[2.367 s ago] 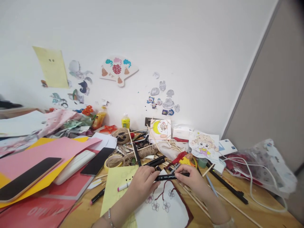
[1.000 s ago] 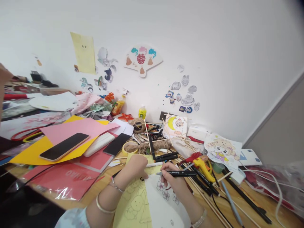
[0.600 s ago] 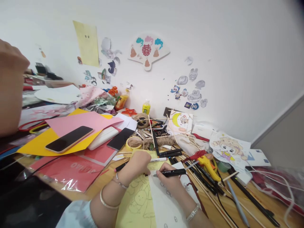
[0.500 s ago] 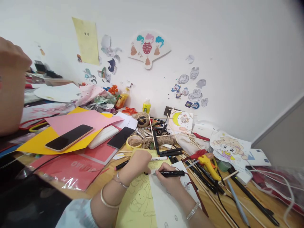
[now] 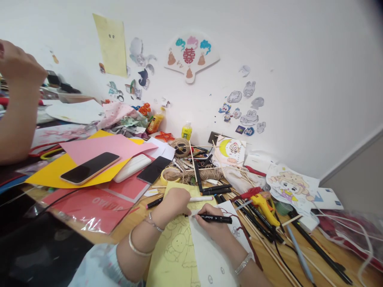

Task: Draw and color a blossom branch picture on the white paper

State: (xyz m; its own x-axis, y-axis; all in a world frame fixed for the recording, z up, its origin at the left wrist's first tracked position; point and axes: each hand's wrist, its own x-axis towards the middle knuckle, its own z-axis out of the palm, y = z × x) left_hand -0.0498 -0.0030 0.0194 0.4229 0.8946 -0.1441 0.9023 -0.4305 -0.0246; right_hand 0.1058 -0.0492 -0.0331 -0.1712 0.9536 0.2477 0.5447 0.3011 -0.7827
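My right hand (image 5: 209, 223) is closed around a black marker (image 5: 217, 219), its tip end over the top of a white sheet (image 5: 206, 255) with small line drawings. Just left of that tip, my left hand (image 5: 177, 202) rests with bent fingers pressed together at the sheet's upper edge. A small dark bit shows by its fingertips, too small to name. Beneath both hands lies a yellow sheet (image 5: 176, 255) with line-drawn figures. A white marker (image 5: 201, 199) lies across its top, just beyond my hands.
Black markers (image 5: 216, 190), twine (image 5: 209, 174) and thin sticks lie beyond the sheets. To the right is a yellow glue gun (image 5: 265, 209) with a cable. Two phones (image 5: 89, 168) and coloured paper are on the left. Another person's arm (image 5: 19, 99) is raised at far left.
The view has shifted slightly, and the other person's arm shows further into the picture. My hands stay in almost the same place on the paper, the marker still in my right hand.
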